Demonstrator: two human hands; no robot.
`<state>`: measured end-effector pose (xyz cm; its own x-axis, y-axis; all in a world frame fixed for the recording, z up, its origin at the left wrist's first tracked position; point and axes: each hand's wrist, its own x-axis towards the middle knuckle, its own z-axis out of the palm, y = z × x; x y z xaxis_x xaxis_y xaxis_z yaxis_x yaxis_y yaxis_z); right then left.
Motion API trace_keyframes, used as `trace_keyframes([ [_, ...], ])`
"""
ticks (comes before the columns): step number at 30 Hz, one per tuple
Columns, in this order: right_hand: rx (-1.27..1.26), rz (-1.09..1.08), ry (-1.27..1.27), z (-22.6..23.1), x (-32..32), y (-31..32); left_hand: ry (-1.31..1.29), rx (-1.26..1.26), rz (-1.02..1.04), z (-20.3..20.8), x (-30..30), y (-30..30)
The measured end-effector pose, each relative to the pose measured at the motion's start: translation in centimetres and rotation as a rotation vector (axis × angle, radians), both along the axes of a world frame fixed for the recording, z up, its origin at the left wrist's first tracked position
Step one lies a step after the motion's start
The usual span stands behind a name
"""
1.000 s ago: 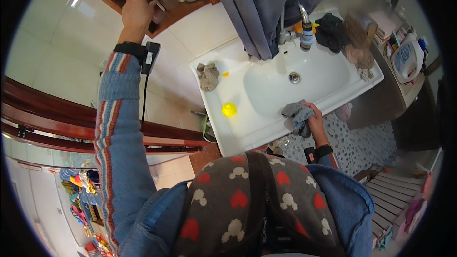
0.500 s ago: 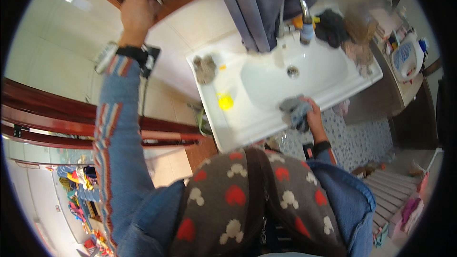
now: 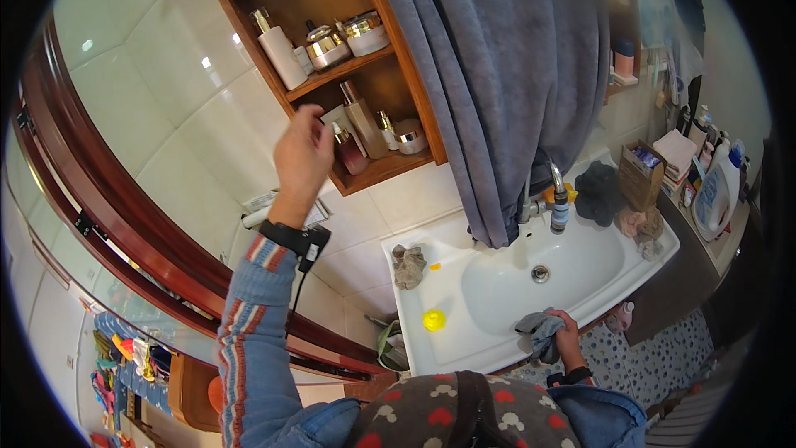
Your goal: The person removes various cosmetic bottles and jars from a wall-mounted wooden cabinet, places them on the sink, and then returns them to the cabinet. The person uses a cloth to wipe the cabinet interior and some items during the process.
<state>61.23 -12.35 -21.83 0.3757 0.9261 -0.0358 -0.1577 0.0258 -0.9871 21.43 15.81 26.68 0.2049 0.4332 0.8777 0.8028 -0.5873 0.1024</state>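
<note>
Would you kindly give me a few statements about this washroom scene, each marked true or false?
1. The right hand holds a grey cloth. True.

2. The left hand is down in the basin. False: it is raised beside the lower part of the wooden cabinet.

3. A bright yellow item lies on the white sink unit. True.

4. The curtain hangs left of the cabinet in the picture. False: it hangs to the right.

5. The drain is uncovered. True.
</note>
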Motion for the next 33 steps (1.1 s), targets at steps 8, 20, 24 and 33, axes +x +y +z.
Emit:
trace_keyframes([
  [8,0.036,-0.010,0.026,-0.1,0.0,0.1,-0.028,-0.001,-0.026,10.2,0.2,2.7],
  [20,0.050,0.003,0.030,0.8,-0.4,-0.3,0.212,-0.033,0.193,12.8,3.3,8.4],
  [24,0.032,-0.009,0.019,1.1,-0.5,-0.3,0.207,-0.176,0.088,14.0,3.4,9.5],
  [33,0.073,-0.012,-0.057,-0.5,-0.1,-0.1,0.127,-0.375,-0.039,12.6,2.5,12.0],
])
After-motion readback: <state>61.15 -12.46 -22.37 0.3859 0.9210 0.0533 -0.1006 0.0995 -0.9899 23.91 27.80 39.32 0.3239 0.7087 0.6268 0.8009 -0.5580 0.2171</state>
